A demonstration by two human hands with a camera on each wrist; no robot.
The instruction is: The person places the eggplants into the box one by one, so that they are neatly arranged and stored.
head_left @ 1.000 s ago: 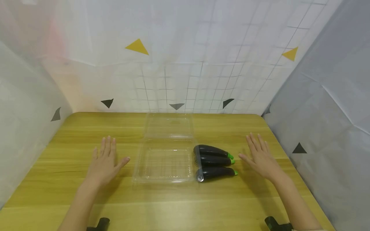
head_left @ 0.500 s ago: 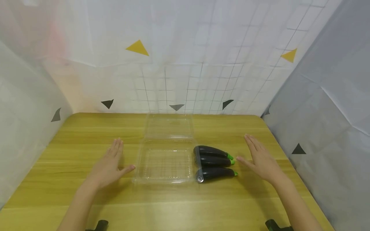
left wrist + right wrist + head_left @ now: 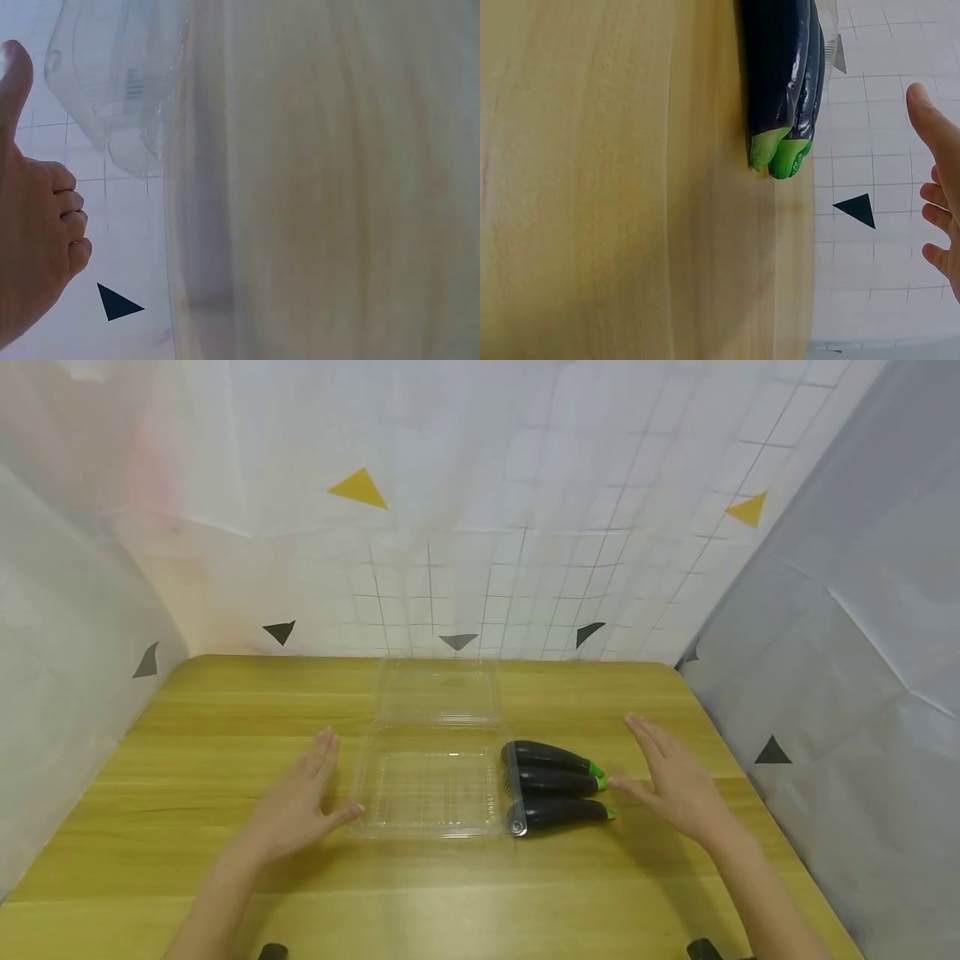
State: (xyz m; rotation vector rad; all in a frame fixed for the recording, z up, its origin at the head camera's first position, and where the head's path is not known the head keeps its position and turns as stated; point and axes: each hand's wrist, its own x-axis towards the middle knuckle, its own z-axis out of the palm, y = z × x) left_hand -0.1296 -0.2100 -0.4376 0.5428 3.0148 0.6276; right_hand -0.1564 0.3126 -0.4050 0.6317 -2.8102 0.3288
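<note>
A clear plastic clamshell box (image 3: 435, 789) lies unfolded on the table, its lid (image 3: 438, 689) laid back toward the wall. Three dark eggplants (image 3: 562, 812) with green stem ends lie side by side at its right; their left ends show through the box's clear edge. My left hand (image 3: 300, 802) is held beside the box's left side, fingers extended and thumb toward the rim; whether the thumb touches it I cannot tell. To the right of the stems, my right hand (image 3: 678, 789) holds nothing, its thumb pointing toward the eggplants. The right wrist view shows the stems (image 3: 769, 150) apart from that hand.
The wood-grain table (image 3: 450, 902) runs back to a white sheet wall (image 3: 247, 577) with grid lines and triangle marks. Grey-white sheets (image 3: 847, 610) stand at both sides. Black pieces (image 3: 702, 949) show by the forearms at the bottom edge.
My left hand has moved right, toward the box, and turned more on edge. The right hand has shifted slightly left, its fingers closer together. Box and eggplants have stayed in place.
</note>
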